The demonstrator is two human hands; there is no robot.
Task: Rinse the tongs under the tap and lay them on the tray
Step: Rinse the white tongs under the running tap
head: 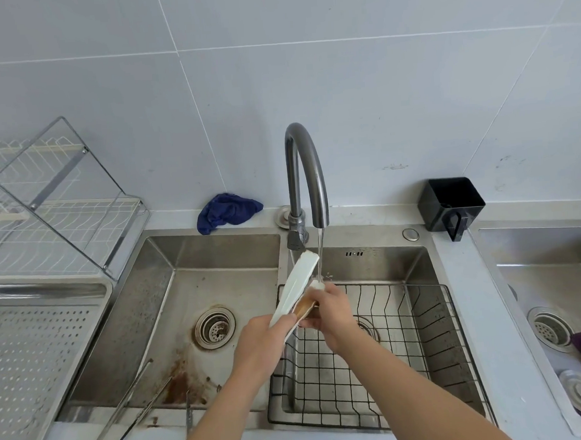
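Head view: stained white plastic tongs sat under the curved steel tap, 12 o'clock. Left hand gripped their lower end; right hand pinched one arm. Risk: wet plastic slipping sinkward. Perforated steel tray lay at 9 o'clock.

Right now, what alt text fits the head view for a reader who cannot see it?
Two bare hands hold white tongs under a running tap: the left hand grips the lower end, the right hand grips one arm where the water lands. Below is a steel sink with a wire basket; a perforated tray sits far left.
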